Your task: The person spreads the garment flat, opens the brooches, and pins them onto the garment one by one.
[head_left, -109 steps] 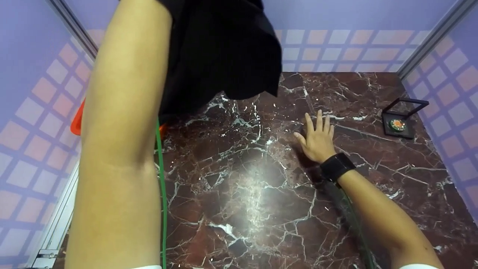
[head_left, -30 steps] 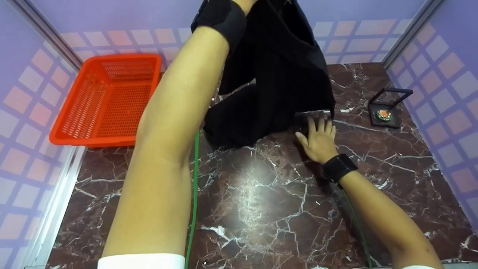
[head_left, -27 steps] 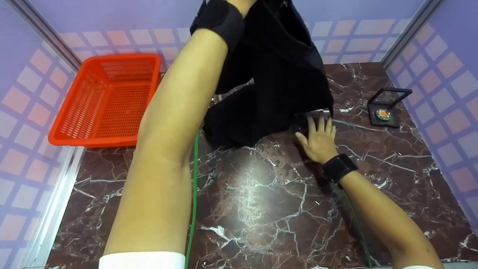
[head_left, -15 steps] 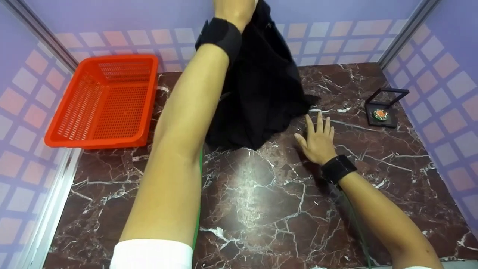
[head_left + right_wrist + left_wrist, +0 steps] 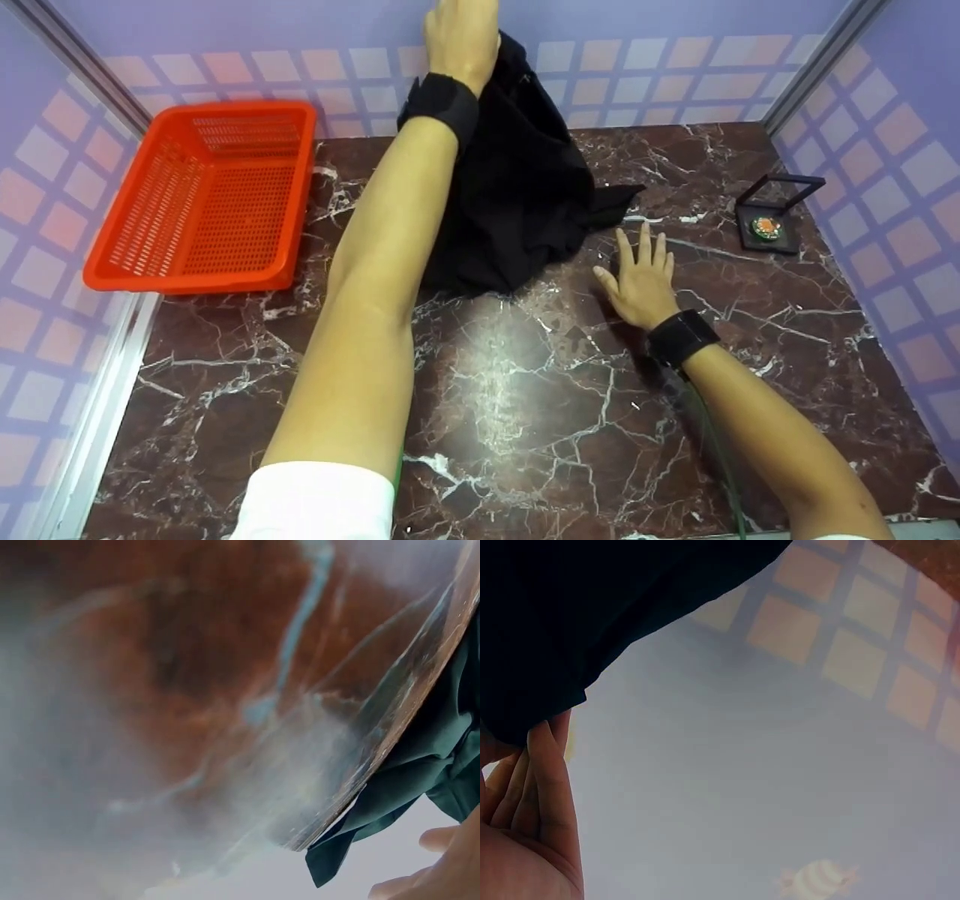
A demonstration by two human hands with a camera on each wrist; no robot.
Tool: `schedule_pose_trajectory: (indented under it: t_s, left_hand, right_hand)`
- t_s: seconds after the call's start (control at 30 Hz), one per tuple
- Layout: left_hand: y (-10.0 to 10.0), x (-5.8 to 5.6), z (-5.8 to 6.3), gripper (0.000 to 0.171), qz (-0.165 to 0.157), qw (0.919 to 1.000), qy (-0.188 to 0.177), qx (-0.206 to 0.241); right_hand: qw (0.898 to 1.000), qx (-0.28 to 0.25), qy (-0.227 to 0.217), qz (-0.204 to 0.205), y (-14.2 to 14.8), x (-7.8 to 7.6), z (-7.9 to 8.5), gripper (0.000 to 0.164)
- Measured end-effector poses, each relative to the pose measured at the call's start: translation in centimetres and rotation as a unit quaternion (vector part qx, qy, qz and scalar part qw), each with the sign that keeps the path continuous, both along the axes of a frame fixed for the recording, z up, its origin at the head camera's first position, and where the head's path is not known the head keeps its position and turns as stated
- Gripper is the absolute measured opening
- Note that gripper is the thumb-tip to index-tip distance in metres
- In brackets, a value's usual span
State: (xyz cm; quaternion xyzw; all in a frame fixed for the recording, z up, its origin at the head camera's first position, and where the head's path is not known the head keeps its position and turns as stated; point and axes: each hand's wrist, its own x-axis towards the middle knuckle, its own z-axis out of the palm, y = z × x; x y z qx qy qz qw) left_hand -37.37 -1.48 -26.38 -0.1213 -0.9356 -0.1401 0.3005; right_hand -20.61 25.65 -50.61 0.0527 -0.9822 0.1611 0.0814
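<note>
"White sleeve (image 5: 319,499) nearest us, at the table's (image 5: 525,442) close side. What's the right hand (image 5: 641,289) doing?"

"Resting palm down further in, thumb and four fingers spread wide, gripping nothing. The tips stop near the black cloth (image 5: 525,187), clear of it."

"Count the things for me?"

"One cloth, just left of that hand. One red-orange basket (image 5: 187,285) off to the left, one black stand (image 5: 787,238) off to the right with one round green-and-orange piece (image 5: 766,228) on it. Two black wristbands (image 5: 681,337), one on each arm."

"How does the cloth point?"

"Its long axis slopes down towards us: the top is raised at the back, the lower end bunched on the table, and one corner points right."

"And the left hand (image 5: 461,45)?"

"Farthest off, up before the tile-patterned wall (image 5: 645,60), holding the cloth's upper end. Seen from that wrist, the fingertips close against the thumb side, pinching the fabric's edge."
</note>
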Motion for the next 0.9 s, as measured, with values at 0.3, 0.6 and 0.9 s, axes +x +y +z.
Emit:
schedule_pose_trajectory:
  t_s: [0.3,0.6,0.9]
  left_hand:
    - [-0.2,-0.8,-2.4,0.034,0.007,0.9927,-0.108,-0.053]
    - [-2.2,-1.2,-7.1,0.032,0.02,0.9736,-0.217,-0.069]
    - [-4.5,-0.6,-13.5,0.032,0.038,0.9598,-0.26,-0.099]
  right_hand:
    - [1.0,-0.002,-0.005,0.004,0.0,0.5,0.0,0.073]
    - [1.0,-0.002,0.004,0.009,-0.1,0.4,0.0,0.073]
    - [1.0,0.005,0.007,0.017,-0.3,0.7,0.2,0.073]
